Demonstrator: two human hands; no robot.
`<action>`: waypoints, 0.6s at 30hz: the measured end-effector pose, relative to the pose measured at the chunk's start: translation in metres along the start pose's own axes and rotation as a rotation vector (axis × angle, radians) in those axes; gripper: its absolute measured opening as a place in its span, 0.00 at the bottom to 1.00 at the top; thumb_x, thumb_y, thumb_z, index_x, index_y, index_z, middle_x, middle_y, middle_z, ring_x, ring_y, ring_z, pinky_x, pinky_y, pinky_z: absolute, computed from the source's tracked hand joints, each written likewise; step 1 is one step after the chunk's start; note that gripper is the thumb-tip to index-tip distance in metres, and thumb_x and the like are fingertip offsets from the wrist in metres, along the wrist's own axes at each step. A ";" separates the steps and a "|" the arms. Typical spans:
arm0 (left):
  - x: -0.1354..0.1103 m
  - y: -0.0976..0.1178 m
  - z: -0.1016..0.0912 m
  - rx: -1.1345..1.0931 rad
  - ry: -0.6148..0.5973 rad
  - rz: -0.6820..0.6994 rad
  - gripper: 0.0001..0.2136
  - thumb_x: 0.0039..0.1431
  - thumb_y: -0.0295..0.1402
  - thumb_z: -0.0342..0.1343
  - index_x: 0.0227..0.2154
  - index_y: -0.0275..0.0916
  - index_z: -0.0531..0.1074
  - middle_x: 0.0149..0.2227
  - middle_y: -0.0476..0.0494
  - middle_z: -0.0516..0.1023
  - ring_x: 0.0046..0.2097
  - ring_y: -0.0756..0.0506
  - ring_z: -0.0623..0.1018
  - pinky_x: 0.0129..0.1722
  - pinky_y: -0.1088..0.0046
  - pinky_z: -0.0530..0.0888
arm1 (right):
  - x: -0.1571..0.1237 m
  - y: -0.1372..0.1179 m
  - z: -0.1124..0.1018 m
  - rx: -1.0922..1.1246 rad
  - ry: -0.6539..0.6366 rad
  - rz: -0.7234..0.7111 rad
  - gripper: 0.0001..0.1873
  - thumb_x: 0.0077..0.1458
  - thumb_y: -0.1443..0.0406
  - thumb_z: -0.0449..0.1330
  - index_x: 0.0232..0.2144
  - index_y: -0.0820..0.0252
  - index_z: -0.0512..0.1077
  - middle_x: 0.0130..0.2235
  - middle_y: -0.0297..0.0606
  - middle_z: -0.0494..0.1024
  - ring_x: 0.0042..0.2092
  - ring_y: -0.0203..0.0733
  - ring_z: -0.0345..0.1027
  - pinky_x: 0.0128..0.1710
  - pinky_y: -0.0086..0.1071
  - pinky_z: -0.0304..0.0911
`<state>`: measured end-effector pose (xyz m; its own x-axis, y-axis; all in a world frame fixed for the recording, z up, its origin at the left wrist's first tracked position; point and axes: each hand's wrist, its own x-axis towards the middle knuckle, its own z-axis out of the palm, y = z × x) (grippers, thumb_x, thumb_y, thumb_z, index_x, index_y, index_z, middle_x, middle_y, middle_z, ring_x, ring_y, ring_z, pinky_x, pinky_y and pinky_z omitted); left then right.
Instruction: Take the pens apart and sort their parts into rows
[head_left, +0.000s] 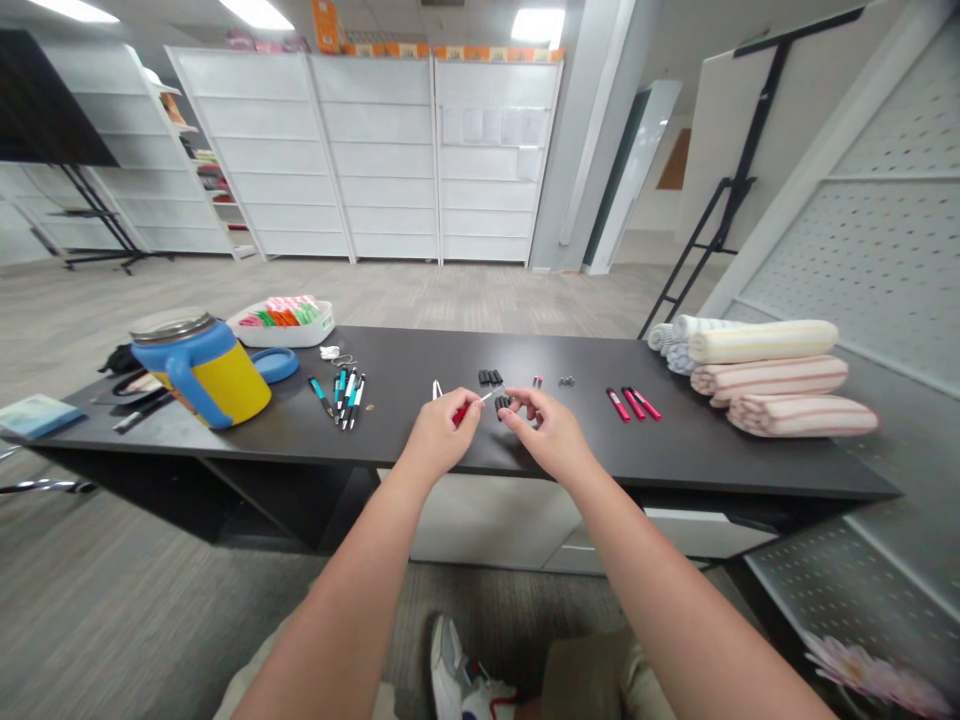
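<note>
My left hand (444,428) is closed around a red pen barrel (460,415), from which a thin white refill (486,397) sticks out to the right. Just right of that tip, my right hand (546,425) has its thumb and index finger bent close together; anything between them is too small to name. Short black pen parts (491,377) lie in a row beyond the hands, and more black parts (502,403) show between them. White refills (437,390) lie left of my left hand. Small red-tipped pieces (538,381) and tiny springs (566,381) lie beyond my right hand.
Red-and-black pen barrels (634,403) lie at right, before rolled towels (772,385). Several teal, black and white pens (349,398) lie at left, near a yellow-blue jug (214,375), a blue lid (275,365) and a white basket (319,325). The dark table's front edge (712,475) is close.
</note>
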<state>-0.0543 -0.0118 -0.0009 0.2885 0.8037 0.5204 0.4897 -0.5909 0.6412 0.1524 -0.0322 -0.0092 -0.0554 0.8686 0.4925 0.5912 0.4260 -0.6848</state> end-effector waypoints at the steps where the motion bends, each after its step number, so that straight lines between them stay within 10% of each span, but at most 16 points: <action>1: -0.001 0.003 0.002 0.044 -0.055 0.059 0.10 0.69 0.36 0.50 0.37 0.41 0.75 0.35 0.47 0.80 0.38 0.46 0.77 0.40 0.71 0.69 | 0.000 0.001 -0.001 0.057 -0.008 0.044 0.22 0.61 0.52 0.64 0.53 0.56 0.76 0.39 0.37 0.81 0.36 0.42 0.69 0.39 0.36 0.65; 8: -0.006 0.006 0.007 0.160 -0.169 0.158 0.09 0.69 0.33 0.49 0.38 0.41 0.75 0.37 0.44 0.80 0.39 0.45 0.78 0.40 0.70 0.69 | -0.001 0.012 -0.005 0.145 -0.029 0.143 0.16 0.59 0.50 0.63 0.36 0.55 0.82 0.29 0.34 0.79 0.30 0.40 0.66 0.31 0.33 0.59; 18: 0.000 -0.009 -0.009 -0.004 0.133 -0.178 0.11 0.67 0.40 0.52 0.36 0.41 0.77 0.28 0.50 0.78 0.30 0.48 0.75 0.33 0.73 0.68 | 0.000 0.000 0.003 -0.116 0.031 0.060 0.07 0.57 0.59 0.69 0.33 0.55 0.79 0.32 0.34 0.81 0.33 0.41 0.68 0.36 0.33 0.61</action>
<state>-0.0660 -0.0076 -0.0015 0.0863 0.8794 0.4681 0.5200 -0.4406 0.7318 0.1497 -0.0316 -0.0105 0.0069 0.8827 0.4699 0.6815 0.3397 -0.6482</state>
